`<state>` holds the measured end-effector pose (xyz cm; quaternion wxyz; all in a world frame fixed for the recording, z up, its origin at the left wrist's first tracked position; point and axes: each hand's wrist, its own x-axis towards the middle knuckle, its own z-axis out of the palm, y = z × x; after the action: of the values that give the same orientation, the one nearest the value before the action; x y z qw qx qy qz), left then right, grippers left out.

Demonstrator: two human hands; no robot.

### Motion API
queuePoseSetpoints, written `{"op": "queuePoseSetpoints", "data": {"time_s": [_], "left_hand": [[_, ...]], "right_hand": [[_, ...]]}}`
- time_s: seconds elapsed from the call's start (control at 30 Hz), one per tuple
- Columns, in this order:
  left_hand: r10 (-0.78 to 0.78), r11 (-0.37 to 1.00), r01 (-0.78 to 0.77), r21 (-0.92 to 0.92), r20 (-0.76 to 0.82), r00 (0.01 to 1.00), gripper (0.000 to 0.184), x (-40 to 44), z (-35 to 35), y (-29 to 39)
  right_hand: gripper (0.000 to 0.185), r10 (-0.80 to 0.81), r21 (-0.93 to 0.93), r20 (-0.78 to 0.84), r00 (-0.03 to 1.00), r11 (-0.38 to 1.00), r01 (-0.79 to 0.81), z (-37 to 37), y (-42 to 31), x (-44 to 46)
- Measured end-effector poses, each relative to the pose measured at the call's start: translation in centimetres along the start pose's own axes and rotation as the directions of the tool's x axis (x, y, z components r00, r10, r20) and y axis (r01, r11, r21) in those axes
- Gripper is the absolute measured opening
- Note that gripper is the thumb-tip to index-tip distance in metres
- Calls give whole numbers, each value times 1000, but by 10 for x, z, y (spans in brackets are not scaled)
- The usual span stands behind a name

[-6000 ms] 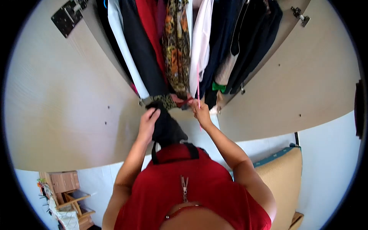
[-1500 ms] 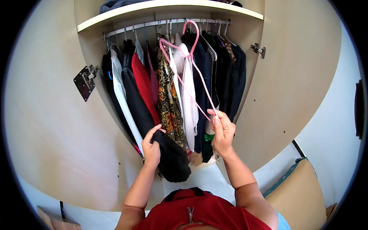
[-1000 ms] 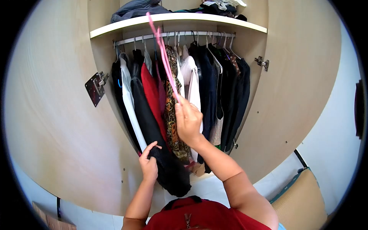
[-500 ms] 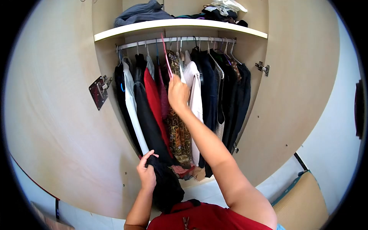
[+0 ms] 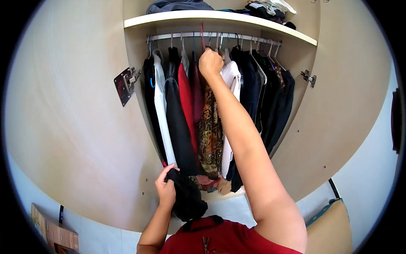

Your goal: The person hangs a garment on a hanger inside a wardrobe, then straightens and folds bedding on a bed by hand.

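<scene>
Pinching a black garment [image 5: 188, 201] that droops beside our left hand [image 5: 166, 186], we seemingly leave reaching to our right hand [image 5: 211, 63], closed around a pink hanger [image 5: 202, 39]. It holds this edge-on by the rail [image 5: 188, 35] just above, presumably suiting the close-packed clothes [image 5: 179, 127].

Hands [image 5: 166, 188] [image 5: 210, 63]: two
Wardrobe doors [image 5: 76, 118] [image 5: 342, 97]: two
Shelf [image 5: 220, 16]: one
Clothes rail [image 5: 230, 35]: one
Pink hanger [image 5: 203, 41]: one
Held black garment [image 5: 187, 199]: one
Hanging clothes [image 5: 209, 139]: over ten, too crowded to count

No lettering, label, brand, number or sign can be read anywhere in view
</scene>
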<state>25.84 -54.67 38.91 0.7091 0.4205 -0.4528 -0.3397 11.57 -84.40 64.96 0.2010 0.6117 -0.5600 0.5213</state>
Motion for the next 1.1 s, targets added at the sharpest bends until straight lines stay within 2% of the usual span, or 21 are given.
{"op": "queuePoseSetpoints", "data": {"time_s": [0.13, 0.17, 0.3, 0.4, 0.43, 0.6, 0.7, 0.73, 0.77, 0.8, 0.87, 0.93, 1.0, 1.07, 1.1], "left_hand": [[7, 1000, -7, 8, 12, 1000, 54, -3, -4, -3], [2, 1000, -2, 16, 16, 1000, 54, -3, -4, -4], [-38, 999, 38, 18, 40, 998, 55, -7, -4, -6], [-48, 998, 47, 34, 55, 997, 56, -10, -5, -6], [-57, 998, 57, 9, 60, 997, 58, -11, -5, -6], [-39, 998, 37, 42, 54, 998, 59, -15, -11, -12], [-53, 998, 51, 36, 46, 998, 58, -17, -15, -15], [-58, 998, 56, 35, 45, 997, 58, -17, -16, -16], [-56, 997, 54, 50, 49, 997, 58, -17, -16, -16], [-54, 997, 50, 66, 54, 997, 57, -16, -16, -16], [-51, 996, 46, 78, 63, 997, 57, -16, -17, -19], [-50, 997, 45, 70, 69, 996, 57, -14, -16, -30], [-43, 998, 38, 58, 76, 996, 56, -15, -13, -32], [-43, 998, 40, 42, 91, 995, 56, -15, -13, -29], [-46, 998, 43, 45, 78, 996, 56, -15, -16, -29]], "right_hand": [[23, -38, -3, 49, 998, 999, 38, 9, -8, -6], [26, 24, 8, 173, 985, 1000, -26, 9, -12, -10], [32, 248, 211, 339, 908, 920, -330, 23, -16, -17], [32, 381, 295, 290, 878, 837, -461, 30, -17, -11], [31, 441, 270, 262, 858, 820, -504, 34, -18, -8], [28, 267, 38, 314, 911, 955, -293, 43, 9, -10], [24, 308, 37, 343, 887, 940, -340, 48, 11, -18], [23, 221, 74, 157, 962, 969, -235, 51, 8, -26], [23, 128, 93, -38, 991, 988, -124, 54, 2, -39], [23, 32, 91, -234, 972, 996, -11, 56, -4, -50], [24, -230, 164, -374, 898, 937, 309, 36, -27, -62], [25, -502, 340, -321, 803, 730, 592, 24, -47, -73], [20, -711, 272, -212, 670, 616, 740, 32, -53, -91], [16, -734, 134, -55, 677, 666, 734, 47, -41, -99], [15, -710, 58, -44, 703, 700, 712, 47, -34, -97]]}}
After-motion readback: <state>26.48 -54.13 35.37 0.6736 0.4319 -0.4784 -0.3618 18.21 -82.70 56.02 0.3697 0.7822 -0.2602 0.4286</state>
